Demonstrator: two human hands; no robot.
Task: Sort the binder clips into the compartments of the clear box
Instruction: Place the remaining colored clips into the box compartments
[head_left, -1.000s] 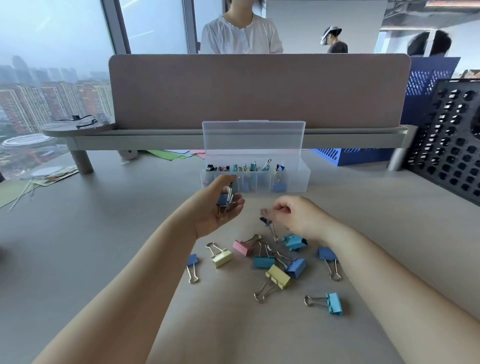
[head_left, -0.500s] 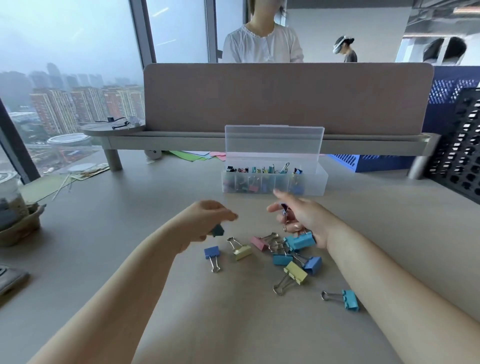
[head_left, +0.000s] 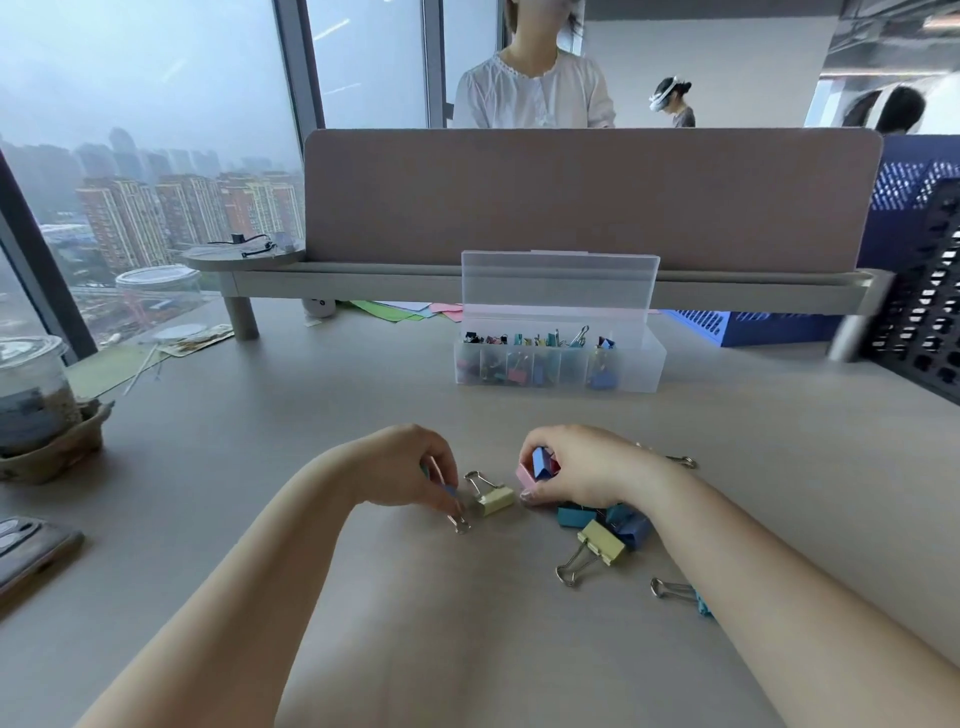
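— how many loose clips do you see?
— two yellow clips (head_left: 494, 500), one pink clip (head_left: 525, 475), three blue clips (head_left: 636, 531), at least two teal clips (head_left: 574, 516), and one more whose colour i can't tell.
— boxes?
— just one clear box (head_left: 558, 366). and three people (head_left: 535, 96) behind the partition (head_left: 592, 197).

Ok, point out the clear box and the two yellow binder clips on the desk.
clear box (head_left: 644, 370): head view, bare front wall at its right end.
far yellow clip (head_left: 496, 500): head view, its yellow body.
near yellow clip (head_left: 601, 541): head view, its yellow body.
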